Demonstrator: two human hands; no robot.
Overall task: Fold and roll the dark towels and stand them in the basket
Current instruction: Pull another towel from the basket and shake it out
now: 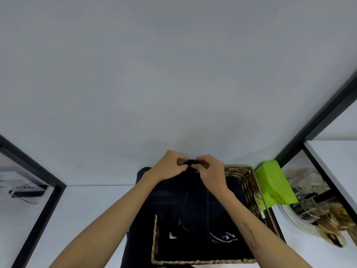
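A dark towel (185, 198) hangs in front of me, held up by its top edge over a woven basket (249, 182). My left hand (170, 167) and my right hand (210, 171) sit close together and both pinch the bunched top of the cloth. The towel drapes down into and over the basket, hiding most of its inside. More dark cloth with small white marks (222, 237) lies in the basket's bottom. Part of the dark fabric spills past the basket's left side (141, 219).
The basket stands on a white shelf (92, 219) framed by black bars (42, 215). A bright green bag (274, 186) leans right of the basket, next to a plate with glassware (313, 206). A dark flat object (27, 192) lies on the left shelf.
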